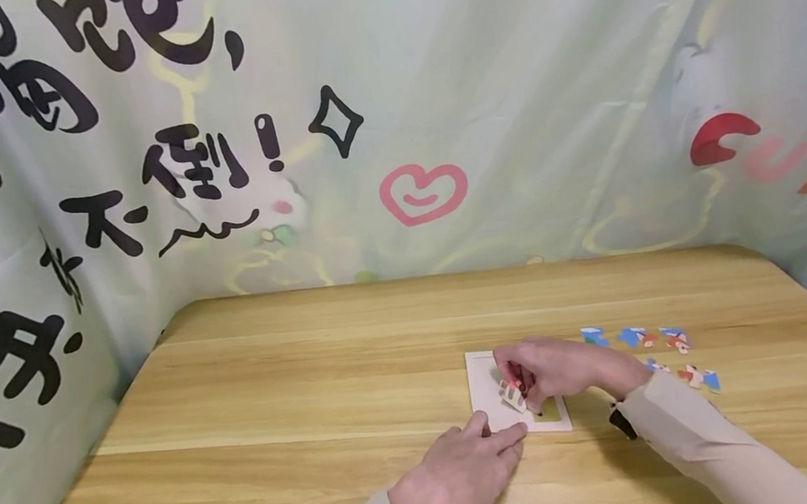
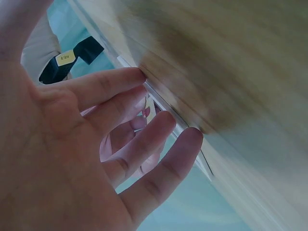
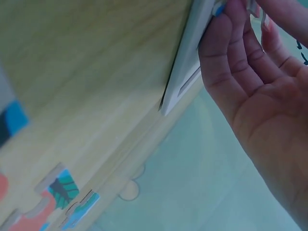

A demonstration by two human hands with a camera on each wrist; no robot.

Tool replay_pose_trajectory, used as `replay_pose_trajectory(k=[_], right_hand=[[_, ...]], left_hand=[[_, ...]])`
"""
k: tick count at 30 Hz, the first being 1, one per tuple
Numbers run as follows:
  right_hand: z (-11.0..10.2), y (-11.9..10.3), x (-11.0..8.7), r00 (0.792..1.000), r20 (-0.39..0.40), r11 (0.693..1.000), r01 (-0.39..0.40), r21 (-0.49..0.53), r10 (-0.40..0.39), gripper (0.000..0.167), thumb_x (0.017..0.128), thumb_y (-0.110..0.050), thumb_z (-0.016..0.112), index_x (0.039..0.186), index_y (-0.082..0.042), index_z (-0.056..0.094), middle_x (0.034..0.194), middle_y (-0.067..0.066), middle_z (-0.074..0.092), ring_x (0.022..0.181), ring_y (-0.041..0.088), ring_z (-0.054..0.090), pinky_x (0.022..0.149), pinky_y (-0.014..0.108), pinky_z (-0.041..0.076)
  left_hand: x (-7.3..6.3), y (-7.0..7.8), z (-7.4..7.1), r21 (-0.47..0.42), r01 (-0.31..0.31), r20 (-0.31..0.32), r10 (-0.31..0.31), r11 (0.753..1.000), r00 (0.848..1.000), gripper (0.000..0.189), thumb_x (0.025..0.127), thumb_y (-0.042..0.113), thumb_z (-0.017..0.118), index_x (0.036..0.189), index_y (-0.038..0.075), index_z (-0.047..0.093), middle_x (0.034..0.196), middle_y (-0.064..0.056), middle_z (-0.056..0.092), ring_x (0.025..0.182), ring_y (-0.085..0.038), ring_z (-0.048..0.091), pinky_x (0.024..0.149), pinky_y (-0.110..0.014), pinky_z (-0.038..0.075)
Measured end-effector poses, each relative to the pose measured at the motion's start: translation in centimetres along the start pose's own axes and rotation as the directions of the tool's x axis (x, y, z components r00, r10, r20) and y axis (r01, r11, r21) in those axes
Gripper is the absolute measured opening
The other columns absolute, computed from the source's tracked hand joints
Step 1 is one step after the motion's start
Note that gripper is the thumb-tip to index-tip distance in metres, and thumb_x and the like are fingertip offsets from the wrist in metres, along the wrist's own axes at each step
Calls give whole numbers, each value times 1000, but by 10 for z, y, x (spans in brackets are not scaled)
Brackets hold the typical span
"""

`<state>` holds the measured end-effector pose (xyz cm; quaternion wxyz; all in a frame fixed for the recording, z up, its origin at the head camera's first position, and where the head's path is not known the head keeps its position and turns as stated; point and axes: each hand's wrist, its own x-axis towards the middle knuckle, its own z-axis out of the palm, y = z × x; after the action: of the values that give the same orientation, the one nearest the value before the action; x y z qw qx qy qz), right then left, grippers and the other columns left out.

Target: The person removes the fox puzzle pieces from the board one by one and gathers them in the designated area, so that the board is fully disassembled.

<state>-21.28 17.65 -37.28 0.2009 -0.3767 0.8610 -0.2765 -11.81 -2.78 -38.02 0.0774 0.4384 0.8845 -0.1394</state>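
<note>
A white-framed puzzle board [image 1: 485, 397] lies on the wooden table, with a yellowish-green patch showing near its near right corner. Above it, my right hand [image 1: 557, 366] pinches a puzzle piece [image 1: 513, 396] with pale and dark markings, tilted over the board. Part of that piece is hidden by the fingers. My left hand [image 1: 465, 476] rests its fingertips on the board's near edge, fingers spread and slightly bent. In the left wrist view the left fingers [image 2: 163, 168] touch the board's rim and hold nothing else.
Several loose puzzle pieces [image 1: 675, 339] in blue, red and white lie right of the board, beyond the right forearm. The wooden table [image 1: 278, 402] reaches back to a printed curtain [image 1: 506, 105]. A black band [image 1: 622, 420] is on the right wrist.
</note>
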Motion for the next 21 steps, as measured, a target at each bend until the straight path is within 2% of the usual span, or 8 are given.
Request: replay_pose_trajectory(k=[4,8,13,21], right_hand=[[-1,0,0,1000,-11,1000,13,12,-13,40,73,14,79,85,-12,51,74,-5,53,66,5,47,59,23,45],[-3,-1,1,1000,-18,1000,19,-2,-19,37,75,13,78,85,-11,53,72,-7,52,62,4,46,57,22,43],[-4,-4,4,1000,8,1000,17,2,-17,36,77,16,76,86,-10,53,71,-7,54,60,3,49,57,22,46],[-5,-6,5,997,55,998,56,-11,-55,40,71,20,73,84,-13,54,73,-7,54,64,3,50,59,22,46]], left_hand=[[0,0,0,1,-1,-2,1,1000,1000,101,68,77,75,151,26,50,160,19,32,108,-8,40,71,-18,43],[1,0,0,4,-1,3,1,1000,1000,101,68,77,75,152,26,50,160,19,32,109,-8,40,74,-18,44],[1,1,1,21,4,-2,-4,1000,1000,101,68,77,75,152,27,49,160,19,32,110,-8,41,75,-18,44],[1,1,-1,14,3,14,-4,1000,1000,103,67,78,73,153,27,47,160,20,30,111,-8,40,76,-18,44]])
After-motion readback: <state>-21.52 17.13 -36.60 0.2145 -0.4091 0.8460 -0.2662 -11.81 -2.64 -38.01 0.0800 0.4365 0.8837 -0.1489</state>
